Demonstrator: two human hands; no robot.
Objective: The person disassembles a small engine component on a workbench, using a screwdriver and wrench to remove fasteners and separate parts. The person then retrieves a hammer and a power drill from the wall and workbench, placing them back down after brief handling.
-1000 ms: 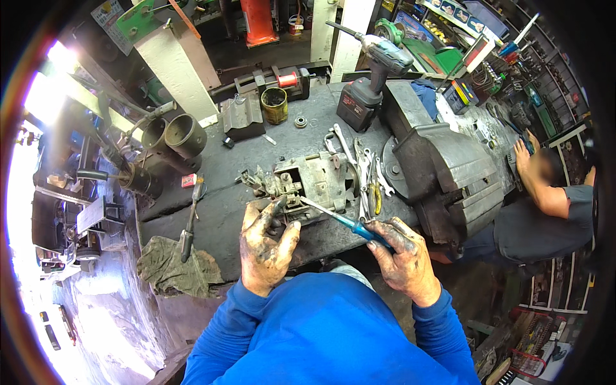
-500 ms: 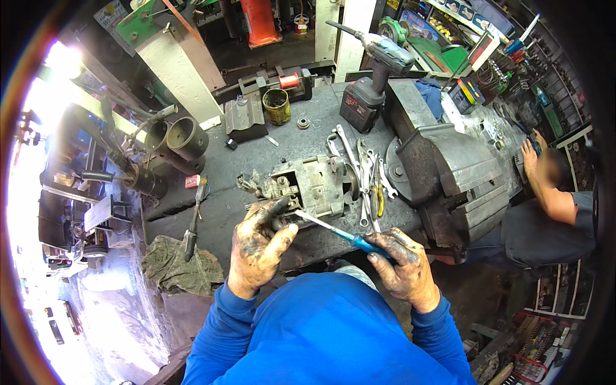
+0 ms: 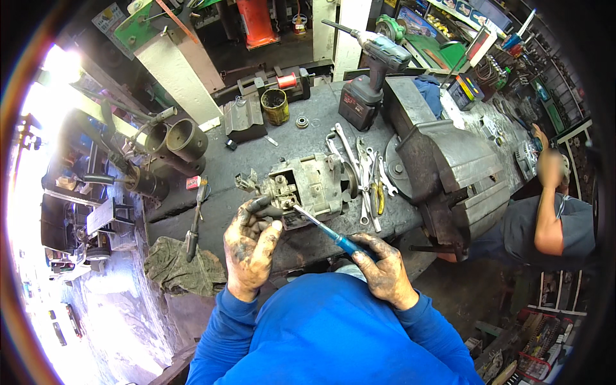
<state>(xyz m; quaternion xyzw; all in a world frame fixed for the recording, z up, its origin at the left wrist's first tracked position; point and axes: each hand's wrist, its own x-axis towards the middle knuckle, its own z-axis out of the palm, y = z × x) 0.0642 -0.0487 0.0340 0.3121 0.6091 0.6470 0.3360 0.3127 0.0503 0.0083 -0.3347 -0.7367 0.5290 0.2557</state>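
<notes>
A worn grey cast-metal housing [image 3: 319,190], with a round disc at its right end and an opening on its left part, lies on the bench before me. My right hand [image 3: 383,268] is closed round the blue handle of a screwdriver [image 3: 330,232]. The blade slants up and left, its tip at the near left part of the housing. My left hand [image 3: 250,253], blackened with grease, has its fingers curled against the housing's near left end, the thumb raised close to its edge. What the fingertips touch underneath is hidden.
Right of the housing lie several wrenches [image 3: 350,151] and yellow-handled pliers [image 3: 380,200]. Beyond are a cordless impact wrench [image 3: 372,80] and a large vise [image 3: 459,173]. A rag [image 3: 183,266] hangs at the left edge. A co-worker [image 3: 545,221] works at right.
My right hand and the screwdriver have shifted left, and the blade slants more steeply. My left hand has moved slightly left. The co-worker's arm is raised differently.
</notes>
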